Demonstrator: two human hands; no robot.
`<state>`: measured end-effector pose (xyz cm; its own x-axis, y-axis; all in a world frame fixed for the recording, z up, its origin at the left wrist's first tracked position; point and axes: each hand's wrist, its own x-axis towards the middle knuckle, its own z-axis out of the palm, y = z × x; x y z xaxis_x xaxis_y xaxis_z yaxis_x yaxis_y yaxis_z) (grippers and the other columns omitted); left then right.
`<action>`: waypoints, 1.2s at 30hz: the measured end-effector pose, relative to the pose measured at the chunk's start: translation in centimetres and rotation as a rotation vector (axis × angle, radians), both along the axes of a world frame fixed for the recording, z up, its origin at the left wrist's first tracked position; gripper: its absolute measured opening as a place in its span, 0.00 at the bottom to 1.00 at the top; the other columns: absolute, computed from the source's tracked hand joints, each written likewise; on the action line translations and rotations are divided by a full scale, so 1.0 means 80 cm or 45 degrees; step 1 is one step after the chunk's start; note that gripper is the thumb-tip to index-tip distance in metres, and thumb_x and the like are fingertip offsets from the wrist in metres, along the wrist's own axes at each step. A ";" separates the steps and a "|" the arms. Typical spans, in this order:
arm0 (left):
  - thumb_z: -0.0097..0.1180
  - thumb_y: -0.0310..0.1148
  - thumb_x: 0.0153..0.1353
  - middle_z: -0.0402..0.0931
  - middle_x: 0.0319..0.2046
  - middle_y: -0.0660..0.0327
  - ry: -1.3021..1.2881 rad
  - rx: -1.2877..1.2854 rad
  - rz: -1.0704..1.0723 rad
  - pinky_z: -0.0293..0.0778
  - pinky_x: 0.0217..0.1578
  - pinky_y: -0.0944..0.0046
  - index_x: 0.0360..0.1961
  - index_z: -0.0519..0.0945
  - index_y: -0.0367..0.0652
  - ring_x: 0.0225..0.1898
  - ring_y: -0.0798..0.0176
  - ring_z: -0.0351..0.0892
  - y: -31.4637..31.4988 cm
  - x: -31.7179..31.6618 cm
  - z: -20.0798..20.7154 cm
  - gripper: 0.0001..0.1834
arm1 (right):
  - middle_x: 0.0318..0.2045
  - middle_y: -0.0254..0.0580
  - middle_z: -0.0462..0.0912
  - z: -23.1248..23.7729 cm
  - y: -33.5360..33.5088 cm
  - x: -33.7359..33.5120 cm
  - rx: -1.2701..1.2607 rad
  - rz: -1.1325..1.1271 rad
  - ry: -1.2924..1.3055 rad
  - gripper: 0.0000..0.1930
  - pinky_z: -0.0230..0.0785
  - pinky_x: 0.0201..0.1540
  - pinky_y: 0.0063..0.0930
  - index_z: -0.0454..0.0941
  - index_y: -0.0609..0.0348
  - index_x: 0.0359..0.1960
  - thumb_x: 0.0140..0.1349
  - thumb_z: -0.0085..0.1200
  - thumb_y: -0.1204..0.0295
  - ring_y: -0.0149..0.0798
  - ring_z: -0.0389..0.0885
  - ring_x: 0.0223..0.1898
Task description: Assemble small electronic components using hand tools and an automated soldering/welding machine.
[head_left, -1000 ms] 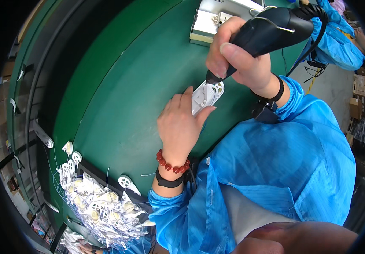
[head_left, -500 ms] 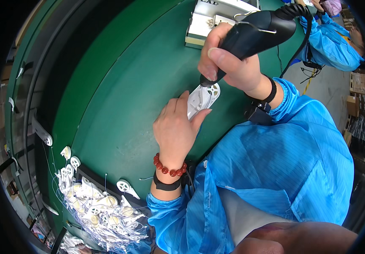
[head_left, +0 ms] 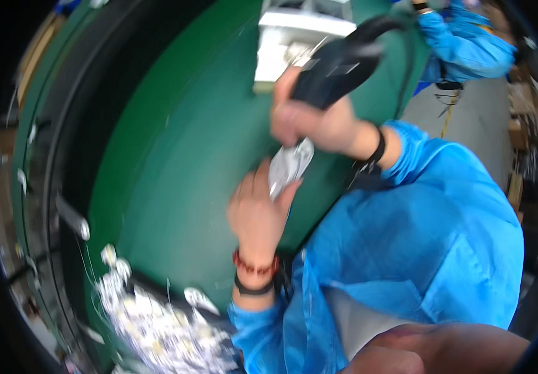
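A black electric screwdriver (head_left: 336,71) with a cord is gripped in my right hand (head_left: 312,118), tilted with its tip downward. The tip meets or hangs just over the far end of a white plastic housing (head_left: 291,163); blur hides which. My left hand (head_left: 259,202) holds that housing by its near end, thumb on one side and fingers on the other, against the green table (head_left: 182,168). Details inside the housing are smeared by motion.
Many similar white parts with thin wires lie heaped (head_left: 163,327) at the near left. A white box (head_left: 275,53) of small pieces stands at the far side. Beyond the right, a person in a blue sleeve (head_left: 462,50) works. A black rail (head_left: 63,143) runs along the left.
The whole view has shifted and blurred. Both hands, the housing and the screwdriver stay together; the screwdriver appears slightly farther left and lower in the picture. Both grips are kept.
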<state>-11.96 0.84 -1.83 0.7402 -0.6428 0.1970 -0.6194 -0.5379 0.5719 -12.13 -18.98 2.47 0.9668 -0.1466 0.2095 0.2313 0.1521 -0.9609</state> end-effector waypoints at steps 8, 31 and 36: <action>0.73 0.43 0.53 0.83 0.39 0.52 0.105 0.186 0.075 0.77 0.40 0.51 0.53 0.81 0.41 0.40 0.45 0.83 0.030 -0.019 0.013 0.28 | 0.18 0.30 0.74 0.003 0.033 0.003 0.135 0.146 0.094 0.12 0.65 0.23 0.22 0.69 0.57 0.29 0.67 0.61 0.71 0.23 0.73 0.19; 0.72 0.47 0.54 0.81 0.34 0.58 -0.055 0.023 0.070 0.79 0.30 0.57 0.50 0.82 0.42 0.32 0.53 0.83 0.061 -0.018 0.000 0.27 | 0.21 0.38 0.76 0.070 -0.015 0.047 0.075 -0.292 -0.395 0.06 0.71 0.28 0.27 0.71 0.61 0.33 0.68 0.55 0.75 0.33 0.77 0.22; 0.72 0.47 0.54 0.81 0.33 0.58 -0.090 0.022 0.046 0.78 0.29 0.58 0.50 0.82 0.42 0.31 0.54 0.83 0.071 -0.017 -0.001 0.27 | 0.20 0.37 0.77 0.057 -0.005 0.046 -0.038 -0.300 -0.277 0.07 0.72 0.28 0.27 0.73 0.61 0.34 0.69 0.56 0.73 0.32 0.77 0.22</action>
